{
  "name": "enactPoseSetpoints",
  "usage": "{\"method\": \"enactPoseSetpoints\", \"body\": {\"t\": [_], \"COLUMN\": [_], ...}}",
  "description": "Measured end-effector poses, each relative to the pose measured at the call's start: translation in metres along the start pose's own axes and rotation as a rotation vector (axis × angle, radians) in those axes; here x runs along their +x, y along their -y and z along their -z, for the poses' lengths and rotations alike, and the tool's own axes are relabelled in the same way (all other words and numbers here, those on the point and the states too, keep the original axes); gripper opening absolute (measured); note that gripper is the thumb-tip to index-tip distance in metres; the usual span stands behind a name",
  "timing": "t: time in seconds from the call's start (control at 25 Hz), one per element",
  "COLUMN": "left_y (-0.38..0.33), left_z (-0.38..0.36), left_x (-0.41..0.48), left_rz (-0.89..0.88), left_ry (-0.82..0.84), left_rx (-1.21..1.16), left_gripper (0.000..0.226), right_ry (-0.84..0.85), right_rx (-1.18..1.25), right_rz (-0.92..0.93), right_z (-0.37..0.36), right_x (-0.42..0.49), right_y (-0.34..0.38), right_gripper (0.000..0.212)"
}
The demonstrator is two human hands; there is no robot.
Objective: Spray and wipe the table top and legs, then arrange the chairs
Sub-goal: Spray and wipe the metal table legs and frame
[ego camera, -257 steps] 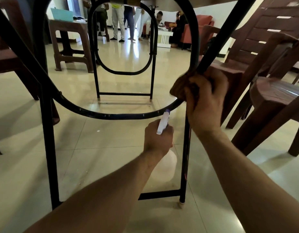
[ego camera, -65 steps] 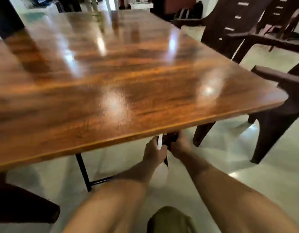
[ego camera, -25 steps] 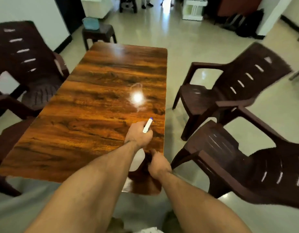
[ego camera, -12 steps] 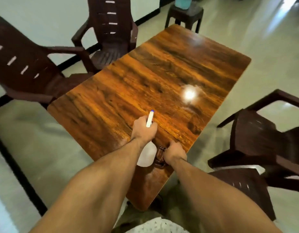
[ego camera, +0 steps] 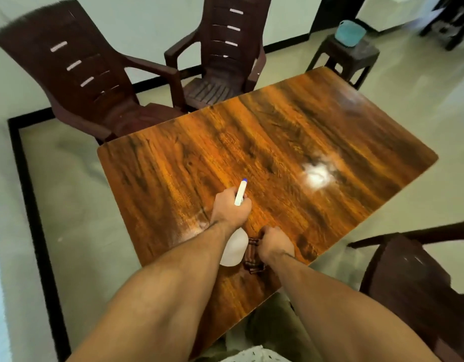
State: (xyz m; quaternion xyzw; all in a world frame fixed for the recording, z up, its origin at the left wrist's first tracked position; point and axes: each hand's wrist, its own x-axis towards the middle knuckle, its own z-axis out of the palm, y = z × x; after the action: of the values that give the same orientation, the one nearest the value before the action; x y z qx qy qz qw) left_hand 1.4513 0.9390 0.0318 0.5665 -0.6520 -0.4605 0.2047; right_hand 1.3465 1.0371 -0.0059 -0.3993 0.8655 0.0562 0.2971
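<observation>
The glossy wooden table top (ego camera: 277, 142) fills the middle of the view. My left hand (ego camera: 229, 209) grips the neck of a white spray bottle (ego camera: 233, 248) with a blue-tipped nozzle, held over the near part of the table. Just to its right, my right hand (ego camera: 275, 244) grips a dark brown cloth (ego camera: 253, 259) against the table surface near the front edge. Two dark brown plastic chairs stand at the far side, one at the left (ego camera: 82, 82) and one behind the table (ego camera: 220, 56). A third chair (ego camera: 418, 278) is at the near right.
A small dark stool (ego camera: 348, 54) carrying a teal container (ego camera: 349, 32) stands beyond the table's far right corner. Pale tiled floor with a black border strip (ego camera: 29, 194) lies to the left. A bright light reflection sits on the table top.
I rose from the table legs to stand above the table top. In the last second the view swung left; both hands kept the bottle and cloth near the table's front edge.
</observation>
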Motion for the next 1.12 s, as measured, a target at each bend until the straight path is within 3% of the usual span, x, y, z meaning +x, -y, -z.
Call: {"method": "enactPoseSetpoints", "body": {"t": [0.28,0.52,0.56,0.68,0.76,0.88,1.0,1.12], "left_y": [-0.068,-0.159,-0.177,-0.213,-0.238,-0.267,-0.288,-0.320], "left_z": [-0.087,-0.209,-0.227,-0.267,-0.292,-0.322,-0.349,-0.386], "left_x": [0.066,0.131,0.140,0.161,0.170,0.190,0.211,0.243], "left_rz": [0.010,0.084,0.108,0.166,0.183,0.178,0.191,0.167], "left_ry": [-0.035,-0.164,-0.184,-0.222,-0.210,-0.247,-0.262,-0.223], "left_rx": [-0.009,-0.042,-0.057,-0.033,-0.031,-0.059,-0.066,-0.120], "left_gripper": [0.007,0.011,0.010,0.009,0.009,0.012,0.011,0.011], "right_ry": [-0.075,-0.161,-0.142,0.032,0.086,0.012,-0.084,-0.022], "right_rx": [0.000,0.017,-0.049,-0.405,-0.513,-0.502,-0.393,-0.229], "right_rz": [0.101,0.150,0.250,0.794,0.912,0.741,0.345,0.151], "right_z": [0.062,0.141,0.153,0.171,0.187,0.232,0.283,0.317], "right_x": [0.088,0.198,0.214,0.239,0.261,0.318,0.364,0.395], "right_y": [-0.066,-0.178,-0.199,-0.257,-0.296,-0.343,-0.388,-0.421], "right_gripper": [0.039,0.039,0.041,0.049,0.055,0.062,0.060,0.064]}}
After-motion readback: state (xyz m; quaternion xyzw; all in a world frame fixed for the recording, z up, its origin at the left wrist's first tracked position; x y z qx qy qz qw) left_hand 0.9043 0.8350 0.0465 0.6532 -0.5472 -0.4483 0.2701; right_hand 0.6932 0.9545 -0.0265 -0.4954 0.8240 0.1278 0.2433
